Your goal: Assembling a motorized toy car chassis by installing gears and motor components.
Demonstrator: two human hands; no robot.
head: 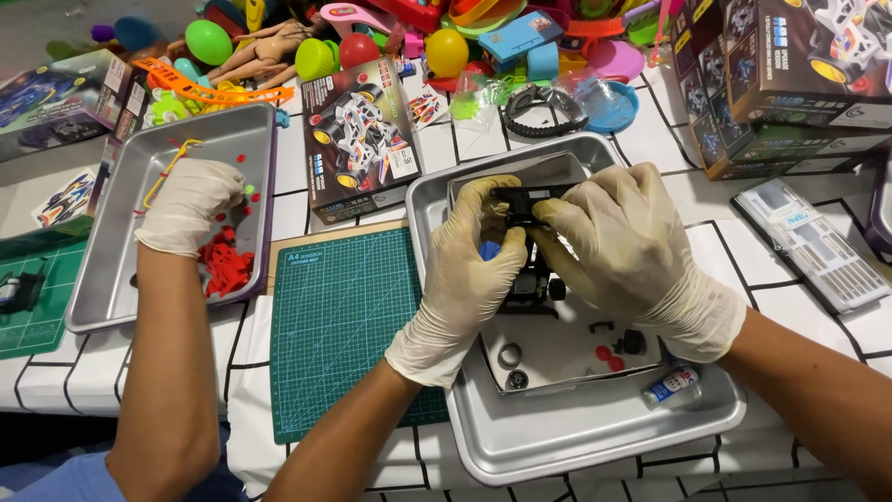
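Two gloved hands pinch a small black plastic chassis part [523,200] over the silver metal tray [595,437].

The left hand [474,265] and right hand [618,246] are both clamped on the part, above the tray's far half. Pressing squarely with the thumbs looks wisest. Loose small bits lie nearer in the tray, a small glue tube [671,385] at its near right corner. The green cutting mat [339,325] left of the tray offers open room; a co-worker's gloved hand [186,204] works beyond it.
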